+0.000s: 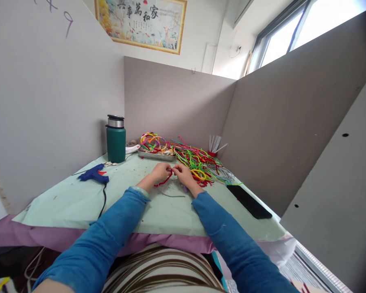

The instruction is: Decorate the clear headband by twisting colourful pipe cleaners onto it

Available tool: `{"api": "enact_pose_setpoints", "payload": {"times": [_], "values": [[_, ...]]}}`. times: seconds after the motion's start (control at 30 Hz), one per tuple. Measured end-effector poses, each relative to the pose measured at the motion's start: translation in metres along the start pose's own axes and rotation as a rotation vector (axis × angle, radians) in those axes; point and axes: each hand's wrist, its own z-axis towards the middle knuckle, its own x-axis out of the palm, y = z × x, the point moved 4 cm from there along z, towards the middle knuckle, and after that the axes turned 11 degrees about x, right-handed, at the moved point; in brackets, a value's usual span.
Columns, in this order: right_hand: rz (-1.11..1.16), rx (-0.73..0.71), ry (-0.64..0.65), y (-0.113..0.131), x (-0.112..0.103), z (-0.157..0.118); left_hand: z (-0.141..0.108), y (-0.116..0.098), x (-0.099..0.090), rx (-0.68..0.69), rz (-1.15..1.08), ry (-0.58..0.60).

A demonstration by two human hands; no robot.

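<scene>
Near the middle of the table, my left hand (160, 172) pinches a red pipe cleaner (164, 183), whose free end hangs down to the left. Close beside it, my right hand (183, 174) has its fingers closed on the same red piece, and the fingertips of both hands almost touch. A thin grey wire (172, 196) lies on the cloth just below the hands. Beyond my right hand spreads a pile of colourful pipe cleaners (193, 156), mostly green and red.
A metal tray (157, 156) with coloured loops stands at the back. On the left are a green bottle (116, 142) and a blue glue gun (94, 174) with its cord. A black phone-like slab (249, 201) lies right. White sticks (214, 143) stand in a red holder. Grey partitions surround the table.
</scene>
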Motion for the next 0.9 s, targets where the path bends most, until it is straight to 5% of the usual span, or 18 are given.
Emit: {"api": "enact_pose_setpoints", "payload": {"times": [0.33,0.9], "values": [[0.105,0.035,0.004,0.0042,-0.0018,-0.0005,0.0033,0.0035,0.0033,0.095,0.042,-0.007],[0.051,0.024,-0.015,0.0071,-0.0063,-0.0029,0.0019,-0.0007,0.0005,-0.005,-0.107,0.059]]}}
